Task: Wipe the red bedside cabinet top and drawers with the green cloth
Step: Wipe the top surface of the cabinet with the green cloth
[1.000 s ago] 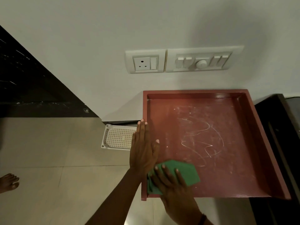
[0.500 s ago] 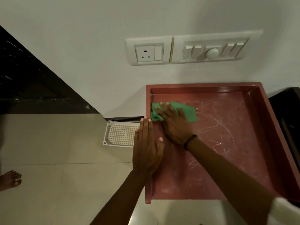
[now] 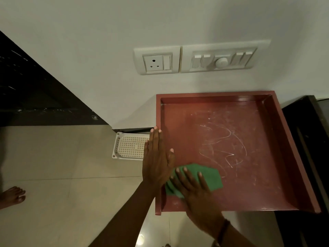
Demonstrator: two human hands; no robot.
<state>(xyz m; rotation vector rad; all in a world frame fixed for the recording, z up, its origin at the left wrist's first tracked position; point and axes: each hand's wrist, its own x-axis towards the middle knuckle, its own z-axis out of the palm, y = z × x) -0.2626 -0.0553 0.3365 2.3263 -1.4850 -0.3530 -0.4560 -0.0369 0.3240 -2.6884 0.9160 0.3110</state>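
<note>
Green cloth (image 3: 204, 177) folded flat on the red bedside cabinet (image 3: 249, 184) top, near its front-left corner. Pinned there under the right hand (image 3: 197, 191), fingers spread flat over it, pressing rather than gripping. Left hand (image 3: 157, 161) open and flat along the cabinet's left rim, bracing, holding nothing. Across the centre and back of the top, pale smears and squiggly streaks plainly left. Probably early in the job: most of the top unfinished, drawers out of sight and likely untouched.
</note>
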